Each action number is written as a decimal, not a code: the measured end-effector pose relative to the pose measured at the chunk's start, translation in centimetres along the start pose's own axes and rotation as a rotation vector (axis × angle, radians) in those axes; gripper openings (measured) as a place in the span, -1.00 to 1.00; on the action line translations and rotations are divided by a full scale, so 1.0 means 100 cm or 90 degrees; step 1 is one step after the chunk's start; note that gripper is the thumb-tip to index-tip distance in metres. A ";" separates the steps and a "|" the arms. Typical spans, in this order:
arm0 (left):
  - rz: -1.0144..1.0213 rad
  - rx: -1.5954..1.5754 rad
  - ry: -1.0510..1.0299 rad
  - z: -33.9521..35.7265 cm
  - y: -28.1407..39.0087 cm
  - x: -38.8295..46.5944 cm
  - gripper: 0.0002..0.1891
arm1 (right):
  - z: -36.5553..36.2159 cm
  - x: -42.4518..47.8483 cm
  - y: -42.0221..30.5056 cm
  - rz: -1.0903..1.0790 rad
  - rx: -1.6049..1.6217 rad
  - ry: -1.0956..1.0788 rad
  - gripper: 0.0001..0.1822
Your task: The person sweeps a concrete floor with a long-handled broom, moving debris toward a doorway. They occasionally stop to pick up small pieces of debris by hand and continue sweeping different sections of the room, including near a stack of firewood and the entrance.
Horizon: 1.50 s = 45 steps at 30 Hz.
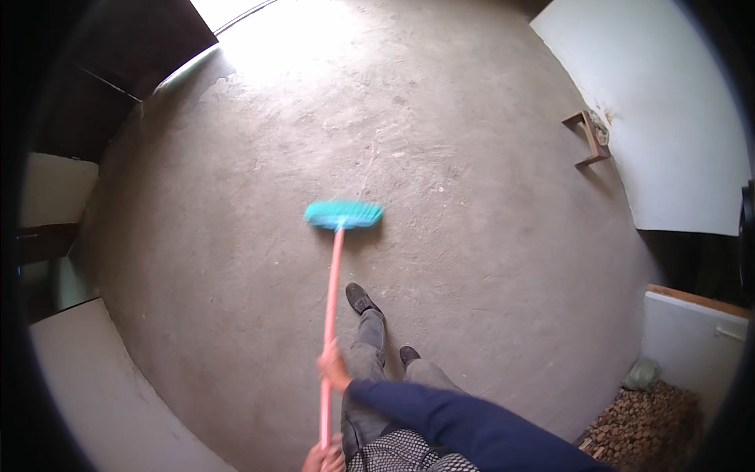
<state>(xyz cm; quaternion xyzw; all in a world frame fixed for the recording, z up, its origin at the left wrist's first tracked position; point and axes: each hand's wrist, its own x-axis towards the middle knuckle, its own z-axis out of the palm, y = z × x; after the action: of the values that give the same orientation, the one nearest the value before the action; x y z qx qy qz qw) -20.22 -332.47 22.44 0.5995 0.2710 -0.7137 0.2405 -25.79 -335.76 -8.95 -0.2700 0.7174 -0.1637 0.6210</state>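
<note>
A broom with a pink handle (332, 295) and a turquoise bristle head (344, 215) reaches out ahead of my feet. Motion blurs the head, which is at or just above the concrete floor (501, 224). Partway down the handle, my right hand (334, 367) is wrapped around it, its arm in a dark blue sleeve crossing from the right. My left hand (324, 455) grips the handle near its upper end, at the bottom of the view and partly cut off.
A small wooden stool or frame (590, 140) lies by the white wall (666, 118) at right. Lower right, a heap of small brown pieces (646, 419) and a pale green bundle (642, 375) sit beside a white panel (690, 330). A dark door (141, 41) stands near the bright opening.
</note>
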 end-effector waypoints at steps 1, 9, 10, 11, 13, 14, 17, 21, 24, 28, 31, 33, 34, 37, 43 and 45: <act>0.028 -0.029 0.040 -0.003 0.010 -0.039 -0.64 | 0.028 -0.050 -0.047 0.088 0.025 -0.145 -0.36; 0.036 -0.094 0.159 0.106 0.047 -0.128 -0.66 | 0.058 -0.107 -0.155 0.115 0.044 -0.377 -0.52; 0.031 -0.011 0.119 0.117 0.045 -0.124 -0.64 | 0.048 -0.097 -0.165 0.104 0.061 -0.368 -0.52; 0.059 0.047 0.089 0.131 0.041 -0.122 -0.63 | 0.038 -0.089 -0.175 0.092 0.078 -0.370 -0.53; 0.075 0.120 0.048 0.159 0.045 -0.110 -0.63 | 0.009 -0.058 -0.195 -0.051 0.097 -0.258 -0.56; 0.064 0.125 0.031 0.177 0.047 -0.100 -0.65 | -0.020 -0.034 -0.211 -0.092 0.107 -0.205 -0.63; 0.063 0.137 -0.052 0.234 0.065 -0.048 -0.63 | -0.124 0.042 -0.274 -0.152 0.265 -0.156 -0.79; 0.035 0.168 -0.224 0.359 0.094 0.049 -0.63 | -0.291 0.182 -0.311 -0.332 0.426 -0.074 -0.82; 0.057 0.162 -0.363 0.461 0.114 0.127 -0.63 | -0.407 0.278 -0.352 -0.252 0.207 0.078 -0.82; -0.038 -0.064 -0.531 0.505 0.128 0.197 -0.64 | -0.459 0.374 -0.330 -0.308 -0.054 0.211 -0.86; 0.057 -0.041 -0.412 0.444 0.104 0.181 -0.57 | -0.393 0.326 -0.299 -0.171 0.136 0.049 -0.83; 0.024 -0.099 -0.283 0.398 0.063 0.128 -0.49 | -0.339 0.266 -0.236 -0.243 -0.138 0.077 -0.67; 0.016 -0.163 -0.228 0.365 0.047 0.095 -0.51 | -0.287 0.215 -0.227 -0.196 -0.210 0.121 -0.47; 0.024 -0.216 -0.043 0.313 0.015 0.004 -0.58 | -0.209 0.097 -0.228 0.036 -0.105 -0.200 -0.43; -0.010 -0.415 0.125 0.371 0.048 -0.061 -0.73 | -0.157 0.016 -0.268 0.027 -0.104 -0.417 -0.64; -0.026 -0.168 0.195 0.384 0.028 -0.061 -0.71 | -0.174 0.014 -0.265 -0.030 -0.106 -0.397 -0.55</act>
<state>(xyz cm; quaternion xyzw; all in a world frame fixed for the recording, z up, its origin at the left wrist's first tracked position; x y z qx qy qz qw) -45.20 -360.38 33.33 0.6586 0.4078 -0.5772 0.2583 -38.07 -359.55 8.04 -0.3735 0.4969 -0.0277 0.7828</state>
